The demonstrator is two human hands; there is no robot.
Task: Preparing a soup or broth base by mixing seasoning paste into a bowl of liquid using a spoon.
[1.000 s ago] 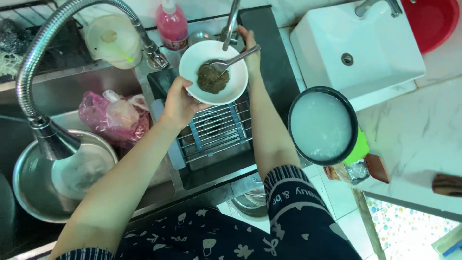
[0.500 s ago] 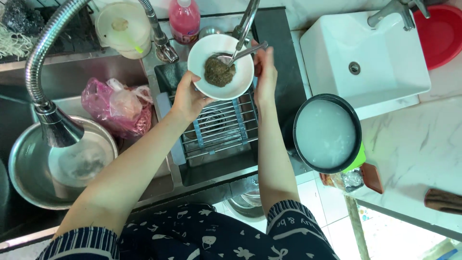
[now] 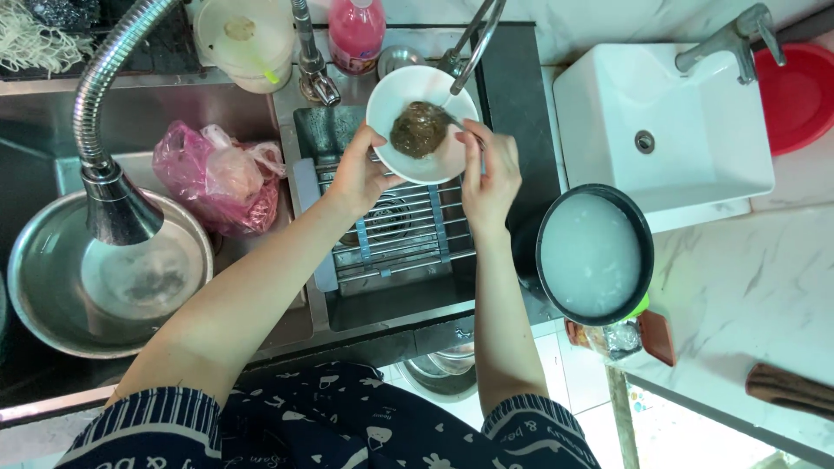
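Two bare hands meet over the small sink, both arms reaching up from dark patterned sleeves [image 3: 261,426] at the near edge. Under the forearms a wire rack [image 3: 404,230] spans the small sink basin [image 3: 391,295]. The left hand [image 3: 360,174] is closed on the left rim of a white bowl [image 3: 423,126], thumb over the lip and fingers beneath, so the bowl sits just beyond and to the right of that hand, held above the rack. The right hand [image 3: 488,178] is at the bowl's right rim with its fingers pinched on the handle of a spoon [image 3: 460,126]; the spoon's head lies inside the bowl against a brownish-green lump [image 3: 419,128] in its middle. A thin curved tap spout [image 3: 478,43] arches over the bowl's far rim. To the right of the right forearm a black pot [image 3: 595,256] of cloudy white liquid stands at the counter's near edge, and beyond it is a white square basin [image 3: 660,130] with its own tap. On the left, a steel bowl [image 3: 52,278] sits in the large sink under a flexible spring faucet [image 3: 109,104], with a pink plastic bag [image 3: 217,178] between it and the rack. Along the far edge stand a pale lidded container [image 3: 248,39] and a pink bottle [image 3: 356,30]; a red dish [image 3: 795,95] lies at the far right corner.
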